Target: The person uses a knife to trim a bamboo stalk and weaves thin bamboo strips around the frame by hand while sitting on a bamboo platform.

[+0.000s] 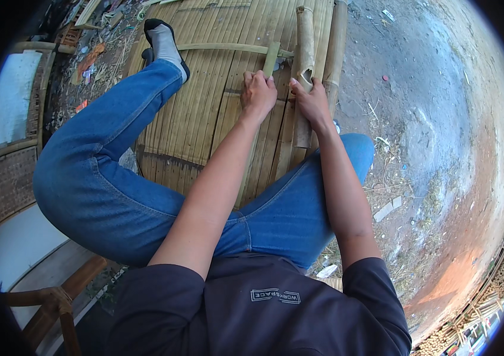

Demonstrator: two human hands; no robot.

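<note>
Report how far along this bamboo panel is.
Done: most of the slatted bamboo panel lies flat with a thin cross strip over it. In hand: the left hand presses the slats, and the right hand grips a split bamboo pole at the panel's right edge. Left: that pole and the round one beside it look loose.

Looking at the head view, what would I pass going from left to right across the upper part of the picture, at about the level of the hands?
Woven cane panel with pale cushion → bent blue-jeaned leg → flat mat of split bamboo slats → left hand → split bamboo pole → right hand → bare grey dirt ground.
</note>
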